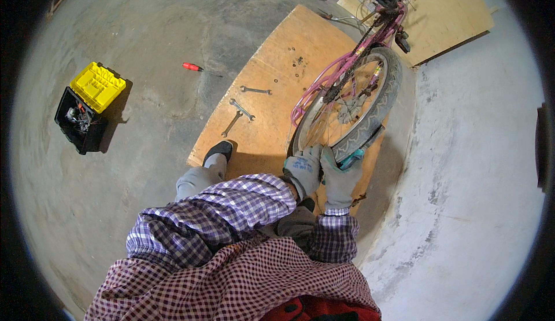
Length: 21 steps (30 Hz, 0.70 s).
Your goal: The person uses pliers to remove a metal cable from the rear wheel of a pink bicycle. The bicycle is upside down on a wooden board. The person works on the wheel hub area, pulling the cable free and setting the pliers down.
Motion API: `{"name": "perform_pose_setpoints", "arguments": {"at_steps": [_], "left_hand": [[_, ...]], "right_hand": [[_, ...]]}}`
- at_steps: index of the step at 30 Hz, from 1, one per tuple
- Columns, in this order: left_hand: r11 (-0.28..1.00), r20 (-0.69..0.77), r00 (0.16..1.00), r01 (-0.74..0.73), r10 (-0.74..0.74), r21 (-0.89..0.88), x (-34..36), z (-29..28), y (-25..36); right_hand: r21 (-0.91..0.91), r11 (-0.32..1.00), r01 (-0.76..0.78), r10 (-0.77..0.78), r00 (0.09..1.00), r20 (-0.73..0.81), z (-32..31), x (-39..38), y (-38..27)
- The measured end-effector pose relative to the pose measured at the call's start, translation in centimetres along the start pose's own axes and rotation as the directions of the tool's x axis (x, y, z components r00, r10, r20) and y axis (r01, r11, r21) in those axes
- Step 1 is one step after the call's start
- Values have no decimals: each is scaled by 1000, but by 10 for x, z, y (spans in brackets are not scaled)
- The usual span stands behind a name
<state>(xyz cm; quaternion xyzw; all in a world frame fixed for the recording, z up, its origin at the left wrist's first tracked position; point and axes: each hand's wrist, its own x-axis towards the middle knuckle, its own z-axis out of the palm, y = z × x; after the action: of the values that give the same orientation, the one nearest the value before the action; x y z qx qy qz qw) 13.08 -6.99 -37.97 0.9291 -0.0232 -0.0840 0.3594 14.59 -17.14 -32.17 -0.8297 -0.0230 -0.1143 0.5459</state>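
A pink bicycle [338,69] stands over a wooden board, its wheel with a worn, dusty tyre [388,90] toward me. At the near end of this wheel my left hand [304,168], in a grey glove, is closed on the tyre's edge. Right beside it, my right hand [342,177] grips the same tyre, its glove showing a teal palm edge. The gloves hide the stretch of tyre and rim between the fingers, so I cannot tell whether a small tool is there. Spokes and a dark hub [350,110] show inside the wheel.
On the wooden board [269,133] lie a spanner [256,90], two more spanners and several small dark parts [298,62]. A red-handled screwdriver [192,67] lies on the concrete floor. Further left is an opened toolbox [98,87] with a yellow lid. A pale wall [462,176] rises at right.
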Motion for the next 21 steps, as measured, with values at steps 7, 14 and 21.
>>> {"name": "perform_pose_setpoints", "arguments": {"at_steps": [7,14,21], "left_hand": [[998,7,1000,12,-12,-57,-2,-7,4],[990,-141,987,-93,77,-105,-1,2,-3],[998,77,997,35,-30,-57,0,-8,2]], "right_hand": [[-58,998,-22,22,1000,1,-3,2,-2],[-128,991,40,-44,999,-26,1,2,-3],[-69,994,-86,89,995,39,-2,0,-16]]}}
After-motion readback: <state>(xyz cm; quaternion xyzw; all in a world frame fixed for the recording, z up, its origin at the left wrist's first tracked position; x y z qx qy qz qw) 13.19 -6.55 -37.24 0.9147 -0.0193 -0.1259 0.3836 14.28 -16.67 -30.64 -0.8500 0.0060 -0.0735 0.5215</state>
